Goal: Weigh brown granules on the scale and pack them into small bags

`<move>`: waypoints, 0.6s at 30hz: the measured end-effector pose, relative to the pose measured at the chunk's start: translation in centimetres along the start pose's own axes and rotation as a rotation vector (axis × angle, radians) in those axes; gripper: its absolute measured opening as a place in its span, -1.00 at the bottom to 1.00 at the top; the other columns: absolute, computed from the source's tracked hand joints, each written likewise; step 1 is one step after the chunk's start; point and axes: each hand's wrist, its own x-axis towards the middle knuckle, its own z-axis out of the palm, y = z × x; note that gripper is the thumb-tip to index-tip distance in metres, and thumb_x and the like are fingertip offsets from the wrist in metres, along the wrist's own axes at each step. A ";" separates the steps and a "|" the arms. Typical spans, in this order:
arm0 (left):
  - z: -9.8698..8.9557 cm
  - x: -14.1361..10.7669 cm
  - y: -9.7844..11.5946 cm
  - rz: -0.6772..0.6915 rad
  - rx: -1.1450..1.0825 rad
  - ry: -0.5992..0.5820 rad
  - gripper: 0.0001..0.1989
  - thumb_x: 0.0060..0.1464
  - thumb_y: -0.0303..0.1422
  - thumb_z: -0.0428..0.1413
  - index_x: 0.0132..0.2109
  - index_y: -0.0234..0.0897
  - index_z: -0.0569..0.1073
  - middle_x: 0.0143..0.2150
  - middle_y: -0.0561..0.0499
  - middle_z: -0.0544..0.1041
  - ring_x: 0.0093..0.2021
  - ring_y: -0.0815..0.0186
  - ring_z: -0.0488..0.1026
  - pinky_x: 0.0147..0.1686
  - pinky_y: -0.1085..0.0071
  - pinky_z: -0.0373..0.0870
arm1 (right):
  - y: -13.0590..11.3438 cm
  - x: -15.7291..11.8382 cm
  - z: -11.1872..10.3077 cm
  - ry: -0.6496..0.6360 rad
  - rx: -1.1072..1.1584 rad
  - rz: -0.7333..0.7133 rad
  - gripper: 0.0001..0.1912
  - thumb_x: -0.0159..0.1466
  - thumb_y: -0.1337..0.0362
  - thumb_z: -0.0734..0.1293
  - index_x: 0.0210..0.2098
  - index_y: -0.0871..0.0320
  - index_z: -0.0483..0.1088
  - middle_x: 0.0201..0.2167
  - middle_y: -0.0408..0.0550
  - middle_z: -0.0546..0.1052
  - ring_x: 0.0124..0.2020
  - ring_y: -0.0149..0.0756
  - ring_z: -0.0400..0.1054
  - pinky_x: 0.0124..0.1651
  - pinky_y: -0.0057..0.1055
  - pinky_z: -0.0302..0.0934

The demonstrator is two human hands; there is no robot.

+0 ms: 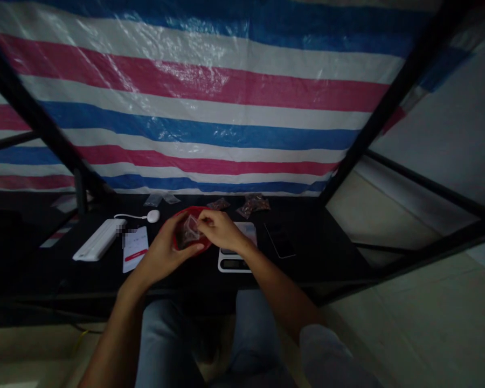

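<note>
A red bowl (202, 249) stands on the black table, partly hidden by both hands. Over its opening is a small clear plastic bag (191, 230). My left hand (165, 252) curves round the bag's left side, thumb and fingers closing on it. Coming in from the right, my right hand (219, 228) has its fingertips pinched together at the bag's upper right edge. Under the right wrist sits a white digital scale (230, 265), partly covered by that forearm. What lies inside the bowl is too dark to make out.
Behind the bowl lie filled bags of reddish-brown bits (255, 203) and flat clear bags (160, 199). A dark phone (281, 240) is at right. Leftward are a lit phone (135, 250), a long white device (99, 241) and a cabled white puck (153, 216). Black frame bars (372, 118) flank the table.
</note>
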 end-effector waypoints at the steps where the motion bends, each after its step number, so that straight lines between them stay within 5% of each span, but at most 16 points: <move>1: 0.4 0.2 -0.6 0.009 -0.008 -0.022 -0.25 0.04 0.02 0.23 0.26 -0.32 0.31 0.27 -0.25 0.45 0.23 0.02 0.44 0.24 0.12 0.35 | 0.3 0.4 0.0 -0.017 0.039 0.009 -0.83 0.29 0.34 0.28 -0.45 0.13 0.35 -0.47 -0.19 0.46 -0.39 -0.36 0.38 -0.24 -0.43 0.24; 6: 0.1 2.4 -3.0 0.024 0.106 -0.069 -0.49 0.26 0.03 0.01 0.10 -0.28 0.42 0.00 -0.15 0.62 -0.05 0.09 0.57 -0.01 0.22 0.48 | 2.0 0.6 -2.7 -0.030 0.200 0.107 -0.80 0.33 0.17 0.29 -0.37 0.14 0.39 -0.39 -0.11 0.54 -0.33 -0.29 0.48 -0.25 -0.39 0.34; 10: -2.2 5.5 -4.0 0.031 0.571 -0.371 -0.46 0.25 -0.02 0.02 0.20 -0.31 0.40 0.00 -0.24 0.62 -0.08 0.02 0.60 -0.10 0.22 0.45 | 4.0 -1.6 -7.7 0.108 0.204 0.196 -0.72 0.28 0.03 0.35 -0.30 0.14 0.43 -0.32 -0.02 0.62 -0.26 -0.23 0.54 -0.24 -0.35 0.36; 14: -3.1 8.6 -3.5 0.090 0.903 -0.629 -0.41 0.18 -0.16 0.11 0.29 -0.28 0.36 0.06 -0.32 0.62 -0.04 -0.07 0.60 -0.15 0.20 0.43 | 6.0 -4.5 -11.4 0.188 0.134 0.256 -0.64 0.21 -0.05 0.39 -0.32 0.14 0.47 -0.33 0.01 0.63 -0.27 -0.20 0.54 -0.23 -0.32 0.36; 18: -2.0 10.3 -1.6 0.187 0.986 -0.721 -0.52 0.11 -0.31 0.17 0.17 -0.41 0.46 -0.05 -0.36 0.64 -0.13 -0.03 0.60 -0.13 0.20 0.40 | 6.9 -6.3 -12.2 0.183 0.074 0.255 -0.67 0.24 -0.01 0.37 -0.33 0.15 0.49 -0.34 -0.01 0.63 -0.27 -0.20 0.53 -0.20 -0.30 0.37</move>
